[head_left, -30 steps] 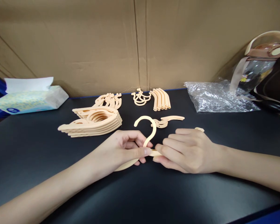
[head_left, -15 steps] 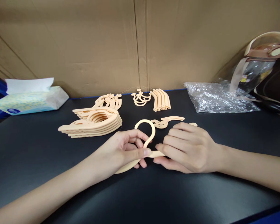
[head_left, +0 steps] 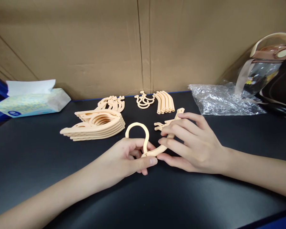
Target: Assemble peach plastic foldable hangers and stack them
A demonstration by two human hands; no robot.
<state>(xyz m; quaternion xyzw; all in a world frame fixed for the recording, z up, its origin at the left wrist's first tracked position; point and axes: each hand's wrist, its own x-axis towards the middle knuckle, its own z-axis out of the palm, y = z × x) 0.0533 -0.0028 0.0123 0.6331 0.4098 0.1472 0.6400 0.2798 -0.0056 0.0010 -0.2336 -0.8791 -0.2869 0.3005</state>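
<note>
Pale hanger [head_left: 145, 147] is between the two hands, above the near-middle of the black table [head_left: 143, 203]. Versus half a second ago: hook [head_left: 137, 124] has moved left, its tip now just above the left hand. Curved arm [head_left: 160, 149] ran sideways into the right fist; now it slants up and away, far end with a small hole in view above the right fingers.

Left hand [head_left: 127, 157] is closed on the hanger at the hook's base, thumb across the front; grip looks the same. Right hand [head_left: 196, 146] has opened from a curl: fingers spread across the arm, thumb under it. Can't tell if it's gripping or just touching.

Hidden: the hanger's other side is almost all behind the left hand, only a thin edge below the palm. Joint partly covered by the thumb. Middle of the arm is behind the right fingers. Loose pieces [head_left: 158, 128] behind that hand are partly blocked, more than before; can't count them.

Further out, unchanged: hanger stack [head_left: 109, 128], overlapping parts pile [head_left: 114, 103], spare hooks [head_left: 145, 107], row of arms [head_left: 166, 101]. Dark item at the right edge is cut off, unreadable.
</note>
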